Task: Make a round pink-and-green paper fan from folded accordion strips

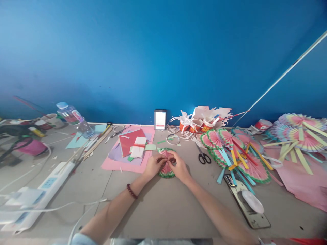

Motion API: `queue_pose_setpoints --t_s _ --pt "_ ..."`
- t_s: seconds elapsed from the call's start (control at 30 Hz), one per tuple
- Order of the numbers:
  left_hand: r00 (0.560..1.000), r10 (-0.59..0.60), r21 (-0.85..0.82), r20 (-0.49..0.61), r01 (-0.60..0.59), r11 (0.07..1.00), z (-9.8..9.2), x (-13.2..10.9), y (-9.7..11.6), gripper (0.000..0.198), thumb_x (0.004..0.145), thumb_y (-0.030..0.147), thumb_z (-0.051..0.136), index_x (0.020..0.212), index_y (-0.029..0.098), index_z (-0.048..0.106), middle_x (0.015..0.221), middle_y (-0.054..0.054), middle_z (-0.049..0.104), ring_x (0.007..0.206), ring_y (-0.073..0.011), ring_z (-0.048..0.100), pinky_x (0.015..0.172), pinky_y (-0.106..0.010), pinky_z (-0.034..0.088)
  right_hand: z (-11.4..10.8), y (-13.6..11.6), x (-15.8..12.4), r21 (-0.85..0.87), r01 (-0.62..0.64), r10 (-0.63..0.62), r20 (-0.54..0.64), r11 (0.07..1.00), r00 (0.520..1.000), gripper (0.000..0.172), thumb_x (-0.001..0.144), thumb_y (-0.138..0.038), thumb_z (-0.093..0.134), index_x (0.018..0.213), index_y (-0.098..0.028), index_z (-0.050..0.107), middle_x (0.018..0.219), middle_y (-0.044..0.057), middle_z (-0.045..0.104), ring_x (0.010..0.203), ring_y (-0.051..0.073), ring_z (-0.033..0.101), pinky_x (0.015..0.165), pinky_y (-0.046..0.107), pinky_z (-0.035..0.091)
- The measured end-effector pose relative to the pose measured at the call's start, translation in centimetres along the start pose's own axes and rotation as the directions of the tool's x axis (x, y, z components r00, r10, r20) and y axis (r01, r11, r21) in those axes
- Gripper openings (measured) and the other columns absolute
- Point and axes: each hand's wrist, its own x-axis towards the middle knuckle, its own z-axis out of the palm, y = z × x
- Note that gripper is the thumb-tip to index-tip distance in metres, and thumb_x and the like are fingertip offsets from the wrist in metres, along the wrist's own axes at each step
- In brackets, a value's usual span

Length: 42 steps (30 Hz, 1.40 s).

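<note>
**Pleated paper fan pinched at its centre**

The paper fan [166, 171] is a small round rosette of tight, narrow pleats. Its face is pink and a green band runs round the rim, much like a slice of watermelon. It lies close to flat on the grey tabletop [163, 207], near the middle of the view. Its upper and lower arcs show, while its two sides are covered. The left hand [153, 166] and right hand [180, 166] meet over its centre, their fingertips pinching the pleats from either side.
</note>
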Motion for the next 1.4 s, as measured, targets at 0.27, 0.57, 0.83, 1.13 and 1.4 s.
queue_pose_setpoints --t_s 0.27,0.57,0.83,1.13,1.4 --pt "0.999 0.035 0.018 0.012 -0.035 0.999 0.3 -0.1 -1.1 0.019 0.082 0.026 0.052 0.085 0.017 0.068 0.079 -0.004 0.069 0.068 -0.0153 0.061 0.063 -0.027 0.049 0.0 0.2 0.1 0.047 -0.013 0.014 -0.016 0.999 1.000 0.038 0.074 -0.016 0.048 0.112 -0.021 0.051 0.076 -0.001 0.063 0.068 0.014 0.060 0.069 0.028 0.051" --pt "1.000 -0.028 -0.055 0.012 0.028 0.998 0.4 0.0 -1.1 0.018 0.080 0.029 0.053 0.081 0.017 0.067 0.073 -0.003 0.066 0.059 -0.0135 0.058 0.058 -0.026 0.047 0.0 0.2 0.2 0.074 0.014 -0.015 0.005 0.997 1.000 0.039 0.075 -0.014 0.049 0.113 -0.021 0.050 0.077 -0.002 0.063 0.069 0.012 0.060 0.069 0.025 0.049" --pt "0.995 -0.095 -0.143 0.021 0.097 0.985 0.3 0.1 -0.8 0.019 0.077 0.032 0.057 0.077 0.016 0.066 0.067 -0.003 0.065 0.055 -0.0133 0.057 0.055 -0.026 0.045 0.1 0.3 0.2 0.073 0.001 -0.001 0.002 0.997 1.000 0.036 0.075 -0.018 0.055 0.111 -0.020 0.051 0.075 -0.003 0.061 0.070 0.013 0.059 0.068 0.025 0.048" --pt "0.992 -0.123 -0.205 0.036 0.128 0.970 0.2 0.1 -0.5 0.021 0.076 0.035 0.058 0.081 0.016 0.066 0.066 -0.002 0.065 0.056 -0.0136 0.057 0.056 -0.026 0.046 -0.3 -0.2 0.3 0.094 -0.037 0.037 0.010 0.995 0.999 0.033 0.075 -0.017 0.052 0.108 -0.022 0.051 0.072 -0.003 0.060 0.068 0.013 0.059 0.067 0.026 0.048" --pt "0.993 -0.121 -0.276 -0.001 0.116 0.954 0.4 -0.1 -0.3 0.017 0.073 0.028 0.063 0.083 0.018 0.053 0.073 -0.001 0.063 0.065 -0.0136 0.061 0.062 -0.026 0.049 -0.3 0.1 0.3 0.110 -0.023 0.022 0.007 0.994 1.000 0.032 0.078 -0.023 0.052 0.109 -0.022 0.051 0.072 -0.002 0.060 0.067 0.015 0.059 0.066 0.027 0.049"
